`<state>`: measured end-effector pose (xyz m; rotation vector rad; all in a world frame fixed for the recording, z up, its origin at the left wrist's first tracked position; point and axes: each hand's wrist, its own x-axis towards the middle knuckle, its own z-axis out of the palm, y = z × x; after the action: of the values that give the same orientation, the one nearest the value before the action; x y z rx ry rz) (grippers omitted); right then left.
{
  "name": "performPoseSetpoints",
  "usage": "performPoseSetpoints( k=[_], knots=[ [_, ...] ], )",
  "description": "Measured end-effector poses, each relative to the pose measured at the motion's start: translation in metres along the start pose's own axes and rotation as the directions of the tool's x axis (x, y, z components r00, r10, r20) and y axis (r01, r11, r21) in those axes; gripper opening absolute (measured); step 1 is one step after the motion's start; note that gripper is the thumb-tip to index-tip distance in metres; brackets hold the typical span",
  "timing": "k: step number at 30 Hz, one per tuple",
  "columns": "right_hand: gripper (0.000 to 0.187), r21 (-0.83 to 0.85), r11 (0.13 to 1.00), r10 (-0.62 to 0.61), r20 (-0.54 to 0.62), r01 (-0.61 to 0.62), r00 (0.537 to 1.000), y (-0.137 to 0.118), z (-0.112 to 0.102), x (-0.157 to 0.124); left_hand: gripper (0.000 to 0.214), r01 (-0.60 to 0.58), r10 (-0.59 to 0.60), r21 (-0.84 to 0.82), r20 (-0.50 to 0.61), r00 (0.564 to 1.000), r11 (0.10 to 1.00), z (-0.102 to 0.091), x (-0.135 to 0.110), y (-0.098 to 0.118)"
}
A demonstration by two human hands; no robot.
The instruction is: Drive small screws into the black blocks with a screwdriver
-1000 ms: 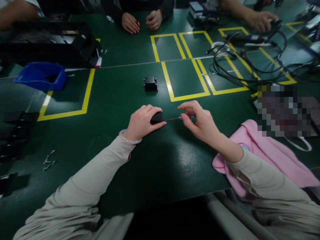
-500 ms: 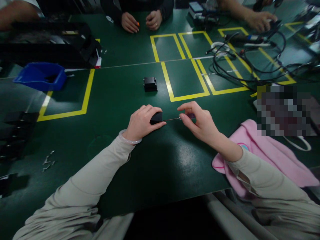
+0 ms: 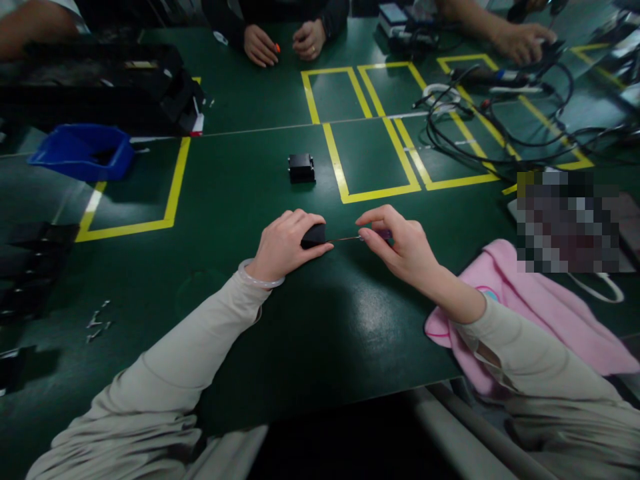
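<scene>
My left hand (image 3: 286, 245) is closed around a small black block (image 3: 313, 236) on the green table, thumb along its near side. In my right hand (image 3: 396, 239) is a thin screwdriver (image 3: 346, 239); its metal shaft points left and its tip meets the right end of the block. Most of the screwdriver's handle is hidden by my fingers. The thumb stays near the handle, while the index finger is curved above it. Beyond my hands a similar black block (image 3: 301, 168) with shiny metal bits at its sides rests on the table.
A pink cloth (image 3: 530, 313) lies under my right forearm. Small metal pieces (image 3: 95, 323) and black parts (image 3: 40, 260) are at the left, below a blue bin (image 3: 83, 153). Cables (image 3: 495, 157) coil at the right. Another person's hands (image 3: 260, 45) rest across the table.
Both my hands and the black block stay in almost the same place. The fingers of my right hand have shifted very slightly around the screwdriver handle.
</scene>
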<state>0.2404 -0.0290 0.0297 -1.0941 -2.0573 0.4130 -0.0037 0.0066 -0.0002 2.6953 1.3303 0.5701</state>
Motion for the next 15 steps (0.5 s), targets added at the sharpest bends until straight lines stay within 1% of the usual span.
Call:
performPoseSetpoints(
  k=[2, 6, 12, 15],
  knots=[
    [0.013, 0.001, 1.000, -0.005, -0.010, 0.005, 1.000, -0.0004, 0.0001, 0.0001, 0.046, -0.002, 0.002, 0.000, 0.001, 1.000, 1.000, 0.0000, -0.0001, -0.0001],
    [0.019, 0.002, 1.000, -0.004, -0.037, 0.004, 0.999, -0.0005, 0.0006, 0.0003, 0.047, -0.002, 0.002, 0.000, -0.002, 1.000, 1.000, 0.0003, 0.0001, -0.0004],
    [0.013, 0.010, 1.000, 0.016, 0.001, -0.017, 1.000, 0.0005, 0.0006, 0.0001, 0.046, 0.003, -0.003, -0.005, 0.000, 1.000, 1.000, 0.0002, 0.0002, -0.0002],
    [0.016, 0.008, 1.000, -0.002, -0.021, 0.002, 1.000, -0.0009, 0.0001, 0.0002, 0.046, 0.002, -0.002, -0.003, -0.001, 1.000, 1.000, 0.0003, -0.0002, -0.0004]
  ],
)
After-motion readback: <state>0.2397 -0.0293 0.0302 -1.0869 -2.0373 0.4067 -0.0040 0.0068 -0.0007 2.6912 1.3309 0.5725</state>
